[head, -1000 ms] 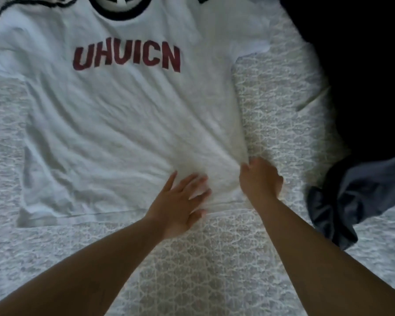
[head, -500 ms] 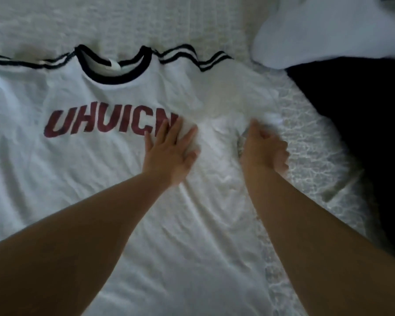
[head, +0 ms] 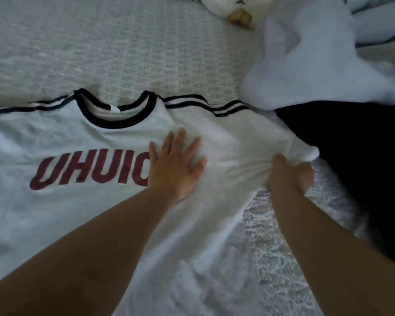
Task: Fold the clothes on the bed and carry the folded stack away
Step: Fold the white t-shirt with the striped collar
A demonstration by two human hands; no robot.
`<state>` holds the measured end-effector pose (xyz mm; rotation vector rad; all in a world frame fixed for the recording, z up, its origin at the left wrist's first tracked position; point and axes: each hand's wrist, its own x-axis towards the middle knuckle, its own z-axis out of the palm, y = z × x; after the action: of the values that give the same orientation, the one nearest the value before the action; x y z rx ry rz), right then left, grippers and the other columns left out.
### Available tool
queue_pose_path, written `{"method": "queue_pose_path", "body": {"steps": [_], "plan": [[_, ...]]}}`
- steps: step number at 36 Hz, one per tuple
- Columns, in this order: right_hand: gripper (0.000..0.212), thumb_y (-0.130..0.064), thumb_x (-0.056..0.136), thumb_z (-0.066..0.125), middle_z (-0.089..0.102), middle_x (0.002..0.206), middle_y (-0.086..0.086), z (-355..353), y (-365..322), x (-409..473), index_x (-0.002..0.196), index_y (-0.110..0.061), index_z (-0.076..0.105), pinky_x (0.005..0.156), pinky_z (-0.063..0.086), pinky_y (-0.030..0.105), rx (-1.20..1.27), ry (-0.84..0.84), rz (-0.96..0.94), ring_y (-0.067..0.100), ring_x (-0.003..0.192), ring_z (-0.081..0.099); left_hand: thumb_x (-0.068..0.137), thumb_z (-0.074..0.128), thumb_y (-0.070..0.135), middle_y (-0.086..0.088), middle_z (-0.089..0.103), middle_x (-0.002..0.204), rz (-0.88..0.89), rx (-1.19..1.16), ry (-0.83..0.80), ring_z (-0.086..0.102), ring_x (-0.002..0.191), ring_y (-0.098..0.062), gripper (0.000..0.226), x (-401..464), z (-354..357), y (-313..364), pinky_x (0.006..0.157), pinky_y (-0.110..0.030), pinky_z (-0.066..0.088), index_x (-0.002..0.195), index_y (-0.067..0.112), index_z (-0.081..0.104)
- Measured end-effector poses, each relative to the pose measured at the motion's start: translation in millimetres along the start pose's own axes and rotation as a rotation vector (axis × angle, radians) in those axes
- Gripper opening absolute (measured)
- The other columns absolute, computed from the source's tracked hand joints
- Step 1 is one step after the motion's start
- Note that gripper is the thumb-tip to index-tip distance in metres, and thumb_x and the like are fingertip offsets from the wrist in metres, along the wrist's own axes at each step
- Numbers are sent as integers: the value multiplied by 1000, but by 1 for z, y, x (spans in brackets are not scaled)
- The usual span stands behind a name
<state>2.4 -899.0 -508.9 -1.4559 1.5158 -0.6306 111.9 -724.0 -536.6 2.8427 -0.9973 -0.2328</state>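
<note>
A white T-shirt (head: pixel 73 215) with dark red letters, a black collar and black shoulder stripes lies face up on the bed. My left hand (head: pixel 176 167) lies flat on its chest, fingers spread, covering the end of the lettering. My right hand (head: pixel 287 176) grips the bunched cloth of the shirt's right sleeve, near the armpit, and the fabric is drawn into creases toward it.
The bed (head: pixel 146 53) has a pale patterned cover. A black garment (head: pixel 356 160) lies to the right of the shirt. Above it sits a light blue-white heap of cloth (head: pixel 310 60). A small tan object (head: pixel 240 17) lies near the far edge.
Both hands moved up the shirt from the hem toward the collar. My left hand now presses the upper chest. My right hand now bunches the right sleeve.
</note>
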Motion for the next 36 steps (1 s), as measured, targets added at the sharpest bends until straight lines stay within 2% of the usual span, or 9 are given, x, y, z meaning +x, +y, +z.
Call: {"method": "queue_pose_path", "body": {"steps": [5, 9, 15, 19, 24, 28, 30, 33, 36], "plan": [[51, -21, 83, 62, 60, 123, 11, -4, -2, 3, 133, -16, 50, 84, 52, 41, 27, -51, 11, 31, 106, 60, 76, 0, 75, 5, -23, 157, -36, 36, -96, -25, 143, -24, 71, 22, 0, -2, 113, -56, -14, 143, 53, -11], [52, -15, 86, 57, 57, 127, 10, -4, -19, -9, 137, -14, 46, 88, 46, 33, 65, -122, -71, 28, 113, 56, 82, 14, 80, 1, -28, 155, -131, -115, -336, -29, 141, -26, 71, 39, -31, 13, 109, -58, -17, 145, 52, -6], [55, -16, 91, 56, 60, 121, 13, 23, -63, -77, 142, -13, 37, 86, 44, 28, -211, -439, -543, 30, 109, 58, 66, 35, 83, 4, 40, 148, -305, -1402, -326, 35, 137, -19, 91, 10, -93, -6, 112, -47, 23, 141, 33, 41], [43, -20, 91, 58, 59, 118, 1, 43, -69, -142, 131, -19, 44, 89, 48, 36, -392, -769, -914, 20, 106, 59, 69, 50, 75, -2, 65, 118, -416, -1868, -122, 63, 104, -21, 74, -25, -103, -54, 77, -38, 52, 124, 26, 60], [59, -37, 88, 59, 41, 139, -2, 60, -49, -183, 138, -19, 34, 115, 20, 43, -724, -1013, -1136, 17, 132, 34, 88, 64, 31, -8, 65, 99, -645, -1472, -63, 61, 95, -30, 38, -56, -83, -95, 76, -40, 50, 122, 13, 57], [54, -35, 88, 58, 34, 144, -4, 52, -34, -175, 136, -22, 37, 107, 30, 32, -766, -924, -1103, 16, 131, 33, 88, 61, 8, -17, 55, 129, -680, -942, -136, 52, 120, -35, 37, -51, -70, -103, 100, -45, 43, 124, 8, 51], [53, -34, 88, 58, 36, 139, -5, 44, -26, -167, 135, -23, 37, 100, 36, 31, -785, -851, -1068, 16, 124, 38, 90, 53, 6, -20, 58, 121, -634, -689, -71, 53, 114, -36, 27, -44, -72, -108, 95, -41, 43, 118, 7, 52], [46, -35, 87, 55, 39, 128, -4, 31, -13, -156, 129, -25, 39, 91, 40, 32, -924, -746, -1025, 18, 117, 42, 88, 49, 10, -4, 56, 91, -630, -594, 194, 53, 86, -29, 31, -41, -81, -116, 67, -32, 35, 118, 13, 51], [36, -41, 88, 49, 43, 114, -3, 14, -2, -151, 118, -22, 45, 81, 43, 29, -981, -701, -938, 17, 108, 47, 90, 53, 16, -3, 58, 102, -732, -747, 249, 54, 93, -24, 48, -51, -78, -115, 72, -31, 37, 136, 22, 42]]}}
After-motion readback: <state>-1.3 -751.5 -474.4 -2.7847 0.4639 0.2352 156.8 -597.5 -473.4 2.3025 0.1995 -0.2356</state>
